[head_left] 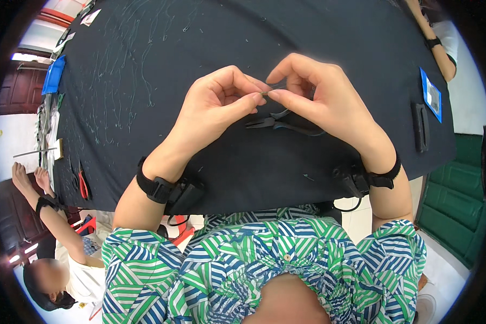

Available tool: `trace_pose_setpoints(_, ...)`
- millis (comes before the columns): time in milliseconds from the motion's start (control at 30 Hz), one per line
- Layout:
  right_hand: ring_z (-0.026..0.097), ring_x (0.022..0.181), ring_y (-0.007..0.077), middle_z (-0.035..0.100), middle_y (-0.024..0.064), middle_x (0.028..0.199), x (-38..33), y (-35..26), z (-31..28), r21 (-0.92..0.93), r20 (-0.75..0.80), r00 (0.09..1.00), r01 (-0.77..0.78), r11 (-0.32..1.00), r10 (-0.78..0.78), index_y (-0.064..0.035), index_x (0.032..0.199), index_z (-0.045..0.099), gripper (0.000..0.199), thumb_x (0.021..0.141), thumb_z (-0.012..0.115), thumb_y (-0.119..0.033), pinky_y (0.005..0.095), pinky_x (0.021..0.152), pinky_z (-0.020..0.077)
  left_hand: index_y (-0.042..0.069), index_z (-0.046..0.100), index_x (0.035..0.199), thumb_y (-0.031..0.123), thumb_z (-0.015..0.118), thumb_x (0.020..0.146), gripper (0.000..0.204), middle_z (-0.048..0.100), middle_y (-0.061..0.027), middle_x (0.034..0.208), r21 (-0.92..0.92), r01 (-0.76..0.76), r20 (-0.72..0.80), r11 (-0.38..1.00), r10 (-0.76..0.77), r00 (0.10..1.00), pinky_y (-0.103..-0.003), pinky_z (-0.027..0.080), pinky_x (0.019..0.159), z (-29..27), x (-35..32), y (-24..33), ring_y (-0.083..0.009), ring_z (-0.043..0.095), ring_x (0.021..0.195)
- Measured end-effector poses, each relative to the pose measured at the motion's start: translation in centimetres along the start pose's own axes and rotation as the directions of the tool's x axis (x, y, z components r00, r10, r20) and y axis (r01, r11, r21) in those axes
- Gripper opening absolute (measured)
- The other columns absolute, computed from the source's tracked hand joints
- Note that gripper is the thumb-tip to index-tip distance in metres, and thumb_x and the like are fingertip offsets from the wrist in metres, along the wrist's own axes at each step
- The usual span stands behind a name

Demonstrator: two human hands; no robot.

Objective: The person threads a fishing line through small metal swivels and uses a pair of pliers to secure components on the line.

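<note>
Over the middle of the dark tablecloth (243, 178), my left hand (213, 105) pinches a tiny, thin, dull gold-green piece (264, 93) between thumb and forefinger. My right hand (329, 94) meets it tip to tip, its thumb against the piece's other end and its forefinger curled above. The piece is too small for me to name its kind. Just below the fingertips lies a pair of pliers (262, 123) with dark jaws and blue-grey handles, partly covered by my right hand. Each wrist wears a black strap with a dark device.
Thin dark-green threads (148, 81) spread over the cloth at the left. Red-handled pliers (83, 183) lie at the left edge. On the right are a blue packet (431, 94) and a long black object (420, 127). Other people's arms show at the left and upper right.
</note>
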State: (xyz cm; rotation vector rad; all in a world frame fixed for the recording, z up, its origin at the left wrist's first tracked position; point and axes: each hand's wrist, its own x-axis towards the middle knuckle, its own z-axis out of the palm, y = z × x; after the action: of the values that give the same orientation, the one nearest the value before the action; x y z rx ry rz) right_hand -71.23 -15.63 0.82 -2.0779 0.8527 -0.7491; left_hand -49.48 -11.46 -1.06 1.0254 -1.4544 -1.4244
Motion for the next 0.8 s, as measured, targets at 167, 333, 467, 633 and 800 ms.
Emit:
trace_pose_setpoints(167,0.041,0.045,0.0114,0.042,0.0032,0.051,-0.02,-0.36,0.06,-0.054,-0.01,1.0,-0.003,0.999,0.002,-0.0028,0.091,0.066,0.014,0.082,0.068,-0.014,0.0292,0.046,0.0313,0.002,0.063,0.095,0.007,0.065,0.09,0.007,0.067,-0.0118,0.105,-0.011,0.0,-0.021,1.0,0.0,1.0,-0.025,0.055,0.077,0.22,-0.02,0.06,-0.0125,0.065,0.089)
trace_pose_setpoints(333,0.041,0.044,0.0116,0.042,0.0048,0.05,-0.02,-0.45,0.08,-0.09,-0.025,1.0,-0.012,0.996,0.01,-0.0034,0.09,0.068,0.014,0.082,0.068,-0.015,0.0297,0.046,0.0305,-0.003,0.064,0.094,0.004,0.066,0.089,0.01,0.066,-0.012,0.106,-0.005,-0.032,-0.044,0.999,0.032,0.999,-0.024,0.055,0.082,0.28,0.16,0.26,-0.0116,0.065,0.09)
trace_pose_setpoints(467,0.04,0.043,0.0123,0.042,0.0052,0.049,0.0,-0.39,0.2,-0.119,-0.069,0.998,-0.011,0.993,0.003,-0.0046,0.089,0.069,0.014,0.081,0.07,-0.016,0.0301,0.045,0.0301,-0.003,0.063,0.094,0.004,0.066,0.089,0.009,0.065,-0.0128,0.107,-0.024,-0.035,-0.061,0.999,0.034,0.998,-0.024,0.055,0.082,0.44,0.22,0.3,-0.012,0.065,0.09)
trace_pose_setpoints(633,0.039,0.042,0.0122,0.043,0.0055,0.048,-0.12,-0.52,0.12,-0.135,-0.083,0.996,-0.016,0.991,0.005,-0.0055,0.088,0.071,0.015,0.08,0.071,-0.018,0.03,0.044,0.0294,-0.003,0.064,0.094,0.004,0.067,0.088,0.009,0.064,-0.0137,0.108,-0.048,-0.037,-0.076,0.998,0.033,0.997,-0.024,0.055,0.083,0.52,0.23,0.26,-0.0122,0.065,0.09)
trace_pose_setpoints(800,0.038,0.041,0.0124,0.042,0.0054,0.048,-0.24,-0.79,0.13,-0.148,-0.095,0.995,-0.011,0.989,-0.003,-0.0071,0.088,0.071,0.014,0.079,0.071,-0.018,0.0299,0.043,0.0286,-0.003,0.064,0.095,0.004,0.067,0.088,0.01,0.064,-0.013,0.109,-0.075,-0.041,-0.077,0.996,0.035,0.996,-0.024,0.055,0.083,0.56,0.17,0.33,-0.0122,0.066,0.09)
